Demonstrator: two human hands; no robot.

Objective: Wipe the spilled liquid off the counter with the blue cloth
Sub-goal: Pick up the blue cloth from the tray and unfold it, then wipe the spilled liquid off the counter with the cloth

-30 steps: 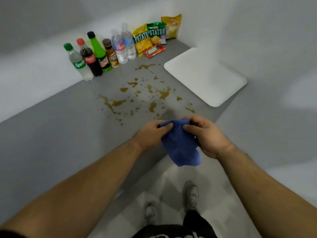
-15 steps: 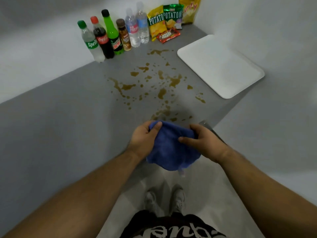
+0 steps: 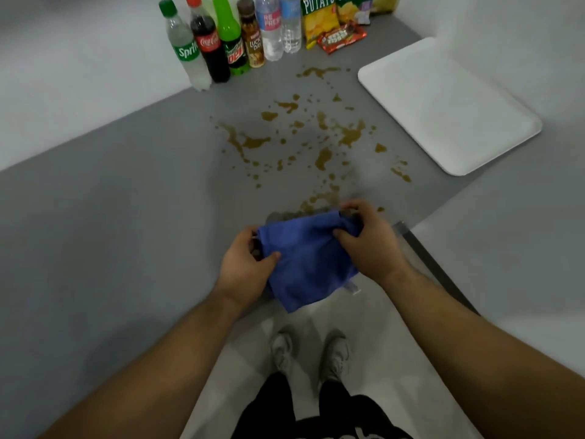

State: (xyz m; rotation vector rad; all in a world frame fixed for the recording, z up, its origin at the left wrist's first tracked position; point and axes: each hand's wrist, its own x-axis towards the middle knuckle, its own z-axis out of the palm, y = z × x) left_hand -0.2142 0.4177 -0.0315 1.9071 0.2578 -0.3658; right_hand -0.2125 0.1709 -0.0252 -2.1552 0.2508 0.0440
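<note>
Blue cloth hangs stretched between both hands at the near edge of the grey counter; the left hand pinches its left side, the right hand grips its upper right corner; brown spilled liquid lies splattered just beyond, between the bottles and a white tray.

Both hands hold the blue cloth over the near edge of the grey counter: the left hand pinches its left side, the right hand grips its far right corner. Brown spilled liquid spatters the counter beyond, with bottles and snack bags at the far wall and a white tray to the right.
</note>
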